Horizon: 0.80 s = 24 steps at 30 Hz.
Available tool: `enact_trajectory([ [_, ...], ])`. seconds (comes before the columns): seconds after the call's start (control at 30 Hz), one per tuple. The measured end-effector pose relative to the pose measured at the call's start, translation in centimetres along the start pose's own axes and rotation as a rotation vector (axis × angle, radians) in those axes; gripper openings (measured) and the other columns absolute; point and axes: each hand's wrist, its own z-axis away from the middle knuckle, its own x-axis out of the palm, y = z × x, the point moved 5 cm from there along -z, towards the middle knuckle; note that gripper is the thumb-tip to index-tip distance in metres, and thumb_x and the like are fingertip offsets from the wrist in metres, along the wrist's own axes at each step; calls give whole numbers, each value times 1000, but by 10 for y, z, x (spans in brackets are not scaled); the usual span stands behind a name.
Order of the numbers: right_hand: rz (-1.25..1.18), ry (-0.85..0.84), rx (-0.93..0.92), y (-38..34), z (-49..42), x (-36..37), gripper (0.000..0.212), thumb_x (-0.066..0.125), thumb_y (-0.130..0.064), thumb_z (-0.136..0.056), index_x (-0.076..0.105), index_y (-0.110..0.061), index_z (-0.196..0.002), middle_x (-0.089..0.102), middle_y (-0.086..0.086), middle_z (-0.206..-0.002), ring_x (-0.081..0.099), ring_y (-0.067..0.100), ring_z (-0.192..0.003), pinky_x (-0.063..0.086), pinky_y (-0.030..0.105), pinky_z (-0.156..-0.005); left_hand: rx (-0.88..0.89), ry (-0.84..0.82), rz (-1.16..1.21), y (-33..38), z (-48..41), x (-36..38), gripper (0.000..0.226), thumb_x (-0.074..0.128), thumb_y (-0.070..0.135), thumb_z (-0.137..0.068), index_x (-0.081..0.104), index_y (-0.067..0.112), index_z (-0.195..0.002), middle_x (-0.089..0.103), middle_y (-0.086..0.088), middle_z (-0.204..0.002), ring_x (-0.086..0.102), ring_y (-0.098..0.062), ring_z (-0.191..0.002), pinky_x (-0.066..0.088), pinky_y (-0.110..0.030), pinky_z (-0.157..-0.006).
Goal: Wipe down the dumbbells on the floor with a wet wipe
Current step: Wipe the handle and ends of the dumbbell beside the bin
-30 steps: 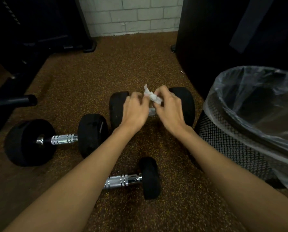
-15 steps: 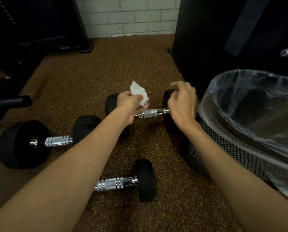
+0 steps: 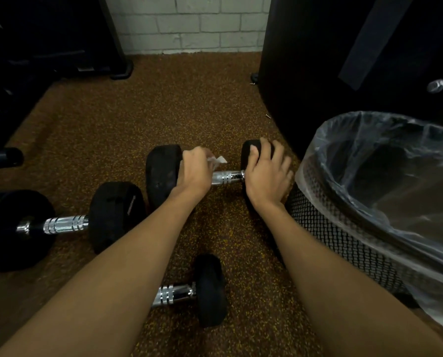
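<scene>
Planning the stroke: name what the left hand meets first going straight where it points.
Probably the far dumbbell's chrome handle, right under the left hand and its wet wipe; past it, bare floor. Depth unclear.

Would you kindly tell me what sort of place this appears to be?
Most likely a gym or workout room: three black dumbbells with chrome handles lie on a speckled brown floor, dark exercise equipment stands along a painted brick wall, and a lined mesh bin sits nearby.
</scene>
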Motion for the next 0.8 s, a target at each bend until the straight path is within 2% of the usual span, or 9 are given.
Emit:
enact_trajectory([
  [0.13, 5, 25, -2, 2, 3, 0, 46, 28, -44, -99, 49, -20, -133, 48, 7, -137, 46, 33, -122, 41, 49, -96, 66, -145, -186, -6, -4, 22, 25, 48, 20, -97, 64, 8, -111, 65, -14, -102, 62, -29, -91, 52, -40, -75],
  [0.2, 20, 45, 2, 2, 5, 0, 44, 31, -42, -99, 51, -20, -132, 50, 7, -135, 49, 31, -119, 43, 46, -93, 43, -192, -168, -15, -7, 32, 27, 44, 24, -98, 64, 9, -109, 64, -16, -101, 60, -33, -93, 49, -38, -73],
  [0.3, 24, 64, -1, 1, 5, 2, 44, 31, -43, -99, 52, -20, -131, 51, 6, -134, 50, 31, -115, 44, 44, -90, 52, -221, -101, -16, -14, 41, 25, 47, 27, -97, 66, 16, -110, 65, -14, -103, 60, -33, -98, 51, -42, -82],
  [0.47, 38, 82, -10, 2, 2, 1, 46, 27, -45, -99, 51, -21, -131, 50, 5, -134, 51, 31, -113, 45, 48, -90, 373, -297, 13, 7, -10, 62, 32, 51, 8, -93, 66, 22, -116, 69, -5, -112, 63, -22, -105, 50, -38, -88],
  [0.53, 36, 82, -14, 2, 3, 2, 47, 27, -45, -99, 50, -22, -132, 49, 5, -135, 50, 31, -114, 44, 48, -92, 418, -298, -11, 1, -13, 61, 32, 51, 10, -93, 64, 22, -119, 68, -3, -115, 62, -18, -106, 50, -37, -90],
  [0.67, 37, 106, -23, 3, 4, 3, 46, 29, -44, -99, 51, -20, -132, 50, 6, -134, 51, 32, -113, 44, 48, -93, 222, -338, -100, -14, -29, 55, 29, 45, 31, -98, 64, 16, -113, 67, -10, -101, 63, -25, -92, 52, -41, -82],
  [0.8, 41, 130, -25, 2, 4, 2, 44, 32, -42, -99, 53, -19, -129, 53, 7, -132, 54, 33, -106, 46, 48, -89, 94, -346, -207, 0, -38, 66, 33, 43, 31, -98, 62, 5, -104, 62, -19, -103, 61, -35, -95, 50, -40, -80],
])
